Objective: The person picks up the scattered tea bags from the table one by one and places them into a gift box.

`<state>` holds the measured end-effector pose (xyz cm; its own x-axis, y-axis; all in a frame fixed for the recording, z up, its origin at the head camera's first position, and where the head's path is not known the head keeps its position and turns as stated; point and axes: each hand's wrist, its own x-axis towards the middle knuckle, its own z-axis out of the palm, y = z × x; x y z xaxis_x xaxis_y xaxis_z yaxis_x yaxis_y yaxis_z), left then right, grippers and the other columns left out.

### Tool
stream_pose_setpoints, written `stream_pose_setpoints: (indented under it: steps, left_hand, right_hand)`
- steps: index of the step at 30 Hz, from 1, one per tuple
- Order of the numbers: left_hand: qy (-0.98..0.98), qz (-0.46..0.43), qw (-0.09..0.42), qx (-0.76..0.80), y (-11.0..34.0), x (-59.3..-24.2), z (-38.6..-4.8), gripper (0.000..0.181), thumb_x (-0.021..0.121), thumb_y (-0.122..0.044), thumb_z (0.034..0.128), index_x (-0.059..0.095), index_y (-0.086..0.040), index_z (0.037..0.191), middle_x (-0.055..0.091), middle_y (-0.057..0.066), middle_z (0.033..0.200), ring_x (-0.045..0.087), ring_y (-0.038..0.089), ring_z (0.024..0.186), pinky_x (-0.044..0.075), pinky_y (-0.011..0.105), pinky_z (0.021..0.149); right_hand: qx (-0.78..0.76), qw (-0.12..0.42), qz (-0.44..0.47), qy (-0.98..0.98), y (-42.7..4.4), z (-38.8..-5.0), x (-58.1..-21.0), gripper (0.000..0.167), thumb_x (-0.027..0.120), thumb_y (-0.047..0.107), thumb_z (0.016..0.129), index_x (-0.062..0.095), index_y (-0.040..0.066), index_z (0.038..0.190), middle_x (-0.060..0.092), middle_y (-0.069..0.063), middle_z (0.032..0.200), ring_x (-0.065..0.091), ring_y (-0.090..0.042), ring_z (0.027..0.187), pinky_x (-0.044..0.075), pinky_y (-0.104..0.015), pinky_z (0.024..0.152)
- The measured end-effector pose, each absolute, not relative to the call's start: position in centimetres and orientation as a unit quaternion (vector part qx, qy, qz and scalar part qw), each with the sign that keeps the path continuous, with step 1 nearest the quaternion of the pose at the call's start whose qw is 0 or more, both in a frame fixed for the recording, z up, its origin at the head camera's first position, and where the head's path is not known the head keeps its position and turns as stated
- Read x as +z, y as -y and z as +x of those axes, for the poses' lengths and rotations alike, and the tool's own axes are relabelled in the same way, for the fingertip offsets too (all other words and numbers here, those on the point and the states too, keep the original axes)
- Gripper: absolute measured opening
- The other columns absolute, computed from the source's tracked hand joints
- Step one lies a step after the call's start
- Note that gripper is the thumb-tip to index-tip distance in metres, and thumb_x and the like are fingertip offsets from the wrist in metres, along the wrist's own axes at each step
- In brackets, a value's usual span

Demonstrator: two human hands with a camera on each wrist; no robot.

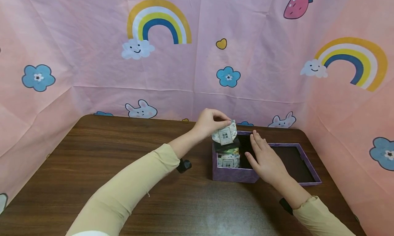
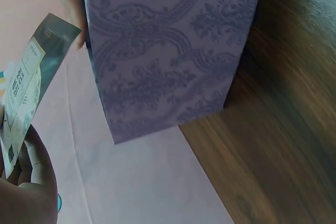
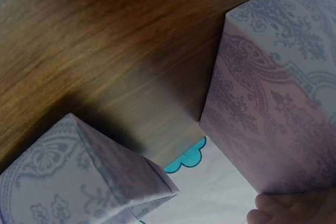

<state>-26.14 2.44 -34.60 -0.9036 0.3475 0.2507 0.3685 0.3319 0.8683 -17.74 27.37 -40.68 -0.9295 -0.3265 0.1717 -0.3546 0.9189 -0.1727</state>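
Observation:
Between thumb and fingertips, my left hand (image 1: 207,123) pinches the top of a white tea sachet (image 1: 225,136) with a printed label, held above the left side of a purple patterned box (image 1: 235,175). The left wrist view shows the sachet (image 2: 23,90) tilted beside the box wall (image 2: 168,56). Inside that side of the box sits another tea sachet (image 1: 228,161) of the same look. My right hand (image 1: 267,159) rests on the box's right edge, fingers straight. In the right wrist view only its fingertips (image 3: 294,208) show, against the box wall (image 3: 273,93).
To the right of the box lies its purple lid (image 1: 309,164), dark inside up. Both stand near the back right of a brown wooden table (image 1: 129,140). A pink printed cloth (image 1: 172,71) hangs closely behind the table and along its sides.

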Motion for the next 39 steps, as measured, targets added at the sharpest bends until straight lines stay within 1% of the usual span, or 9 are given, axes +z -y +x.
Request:
stream_pose_setpoints:
  steps: [5, 11, 15, 19, 27, 33, 39]
  left_hand:
    - [0.824, -0.227, 0.010, -0.519, -3.3, -35.0, -26.2, 0.014, 0.080, -0.016, 0.0971, 0.085, -0.007, 0.107, 0.081, 0.010, 0.113, 0.073, 0.025, 0.102, 0.054, 0.019, 0.074]
    - [0.836, -0.237, 0.006, -0.495, -4.1, -35.8, -26.0, 0.013, 0.079, -0.019, 0.0983, 0.085, -0.010, 0.106, 0.081, 0.007, 0.116, 0.073, 0.024, 0.109, 0.059, 0.026, 0.082]
    - [0.843, -0.249, 0.005, -0.477, -4.4, -36.5, -25.8, 0.012, 0.078, -0.017, 0.0987, 0.086, -0.010, 0.105, 0.081, 0.008, 0.114, 0.073, 0.024, 0.105, 0.056, 0.023, 0.078]
    - [0.848, -0.261, -0.001, -0.462, -4.5, -37.1, -25.5, 0.011, 0.078, -0.017, 0.0986, 0.086, -0.011, 0.104, 0.081, 0.007, 0.111, 0.072, 0.022, 0.102, 0.054, 0.021, 0.076]
    - [0.845, -0.306, -0.029, -0.438, -4.8, -38.0, -25.2, 0.010, 0.079, -0.015, 0.0982, 0.085, -0.010, 0.103, 0.083, 0.005, 0.104, 0.074, 0.018, 0.095, 0.055, 0.019, 0.077]
    - [0.855, -0.327, -0.044, -0.401, -4.9, -38.2, -24.9, 0.008, 0.079, -0.015, 0.0981, 0.084, -0.011, 0.102, 0.083, 0.004, 0.101, 0.072, 0.012, 0.084, 0.052, 0.016, 0.069]
    - [0.862, -0.337, -0.045, -0.376, -5.0, -38.3, -24.5, 0.007, 0.079, -0.016, 0.0985, 0.085, -0.013, 0.100, 0.082, 0.002, 0.100, 0.073, 0.010, 0.085, 0.054, 0.016, 0.072]
  right_hand:
    - [0.100, 0.070, 0.174, 0.977, -27.4, -17.8, -40.7, 0.071, 0.049, 0.036, 0.112, 0.026, -0.007, 0.165, 0.019, -0.026, 0.175, 0.025, -0.046, 0.161, 0.026, -0.063, 0.129]
    - [0.103, 0.072, 0.172, 0.977, -27.3, -17.8, -40.6, 0.071, 0.051, 0.033, 0.112, 0.027, -0.008, 0.164, 0.020, -0.027, 0.175, 0.026, -0.048, 0.160, 0.026, -0.063, 0.129]
    - [0.106, 0.069, 0.170, 0.977, -27.3, -17.7, -40.6, 0.071, 0.051, 0.034, 0.112, 0.026, -0.007, 0.165, 0.018, -0.026, 0.175, 0.026, -0.050, 0.159, 0.027, -0.064, 0.128]
    - [0.108, 0.068, 0.171, 0.977, -27.3, -17.7, -40.6, 0.071, 0.051, 0.033, 0.112, 0.025, -0.007, 0.165, 0.017, -0.026, 0.176, 0.026, -0.049, 0.160, 0.026, -0.064, 0.129]
    - [0.105, 0.078, 0.177, 0.976, -27.2, -17.6, -40.6, 0.070, 0.052, 0.031, 0.111, 0.027, -0.008, 0.164, 0.021, -0.027, 0.174, 0.028, -0.049, 0.159, 0.028, -0.063, 0.128]
    - [0.108, 0.077, 0.179, 0.975, -27.2, -17.6, -40.6, 0.070, 0.053, 0.031, 0.111, 0.027, -0.008, 0.164, 0.022, -0.027, 0.174, 0.027, -0.047, 0.160, 0.027, -0.063, 0.128]
    - [0.107, 0.079, 0.178, 0.975, -27.2, -17.7, -40.6, 0.070, 0.053, 0.031, 0.111, 0.028, -0.009, 0.164, 0.022, -0.028, 0.174, 0.028, -0.048, 0.159, 0.028, -0.064, 0.128]
